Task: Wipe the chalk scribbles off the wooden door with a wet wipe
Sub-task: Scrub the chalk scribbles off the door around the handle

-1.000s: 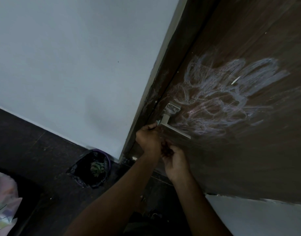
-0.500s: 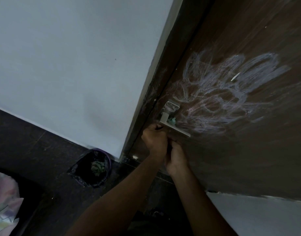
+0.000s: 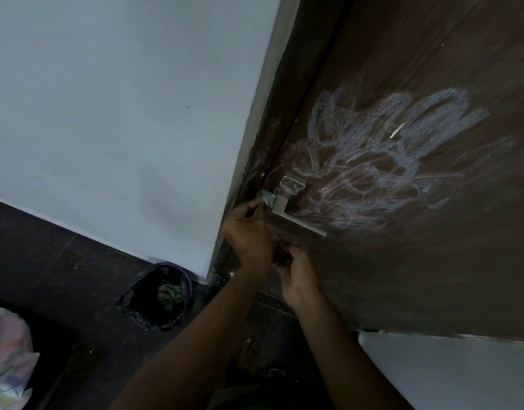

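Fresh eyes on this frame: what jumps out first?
The pale chalk scribbles sprawling across the dark wooden door, above and right of the metal door handle, grab attention first. Next, the left hand pinching a crumpled greenish wet wipe by the handle's base, with the right hand just below it. On the floor at lower left sits a bin lined with a black bag.

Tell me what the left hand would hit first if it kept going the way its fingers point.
Probably the silver metal door handle: the left hand, pinching a crumpled pale green wet wipe, points up towards its base. Depth is unclear, so it could meet the dark wooden door instead.
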The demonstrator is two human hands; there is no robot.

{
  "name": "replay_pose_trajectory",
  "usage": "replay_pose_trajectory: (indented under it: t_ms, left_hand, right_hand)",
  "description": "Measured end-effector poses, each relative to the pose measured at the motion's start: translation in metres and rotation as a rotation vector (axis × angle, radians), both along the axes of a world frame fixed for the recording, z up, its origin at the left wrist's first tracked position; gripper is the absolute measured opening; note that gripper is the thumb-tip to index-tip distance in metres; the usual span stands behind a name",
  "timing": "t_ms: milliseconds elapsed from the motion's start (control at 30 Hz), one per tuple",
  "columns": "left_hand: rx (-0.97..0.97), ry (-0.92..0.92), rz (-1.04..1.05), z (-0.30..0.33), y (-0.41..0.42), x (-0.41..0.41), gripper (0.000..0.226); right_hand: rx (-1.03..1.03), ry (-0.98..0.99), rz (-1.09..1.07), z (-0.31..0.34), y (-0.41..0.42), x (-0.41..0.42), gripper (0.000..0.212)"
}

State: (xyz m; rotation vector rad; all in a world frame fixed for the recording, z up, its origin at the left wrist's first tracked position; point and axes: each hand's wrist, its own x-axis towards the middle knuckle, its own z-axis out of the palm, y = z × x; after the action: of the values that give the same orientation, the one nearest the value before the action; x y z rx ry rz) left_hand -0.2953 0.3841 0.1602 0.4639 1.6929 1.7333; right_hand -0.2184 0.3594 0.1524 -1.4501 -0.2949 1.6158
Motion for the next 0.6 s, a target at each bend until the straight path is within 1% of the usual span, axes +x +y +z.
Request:
replay_pose_trajectory:
  t_ms: [100, 233, 400, 600]
  left_hand:
    - [0.087, 0.133, -0.065, 0.001, -0.005, -0.004, 0.024]
    - [0.173, 0.211, -0.141, 0.009, -0.008, -0.012, 0.025]
    - [0.269, 0.432, -0.196, 0.019, -0.002, -0.017, 0.021]
    - [0.154, 0.362, -0.163, 0.022, -0.003, -0.018, 0.021]
  right_hand:
    - [0.003, 0.001, 0.020, 0.000, -0.003, -0.004, 0.022]
    - [0.007, -0.027, 0.076, -0.004, -0.005, -0.006, 0.022]
    - [0.047, -0.113, 0.164, -0.004, -0.006, -0.007, 0.016]
    - [0.138, -0.212, 0.214, 0.009, -0.008, -0.009, 0.017]
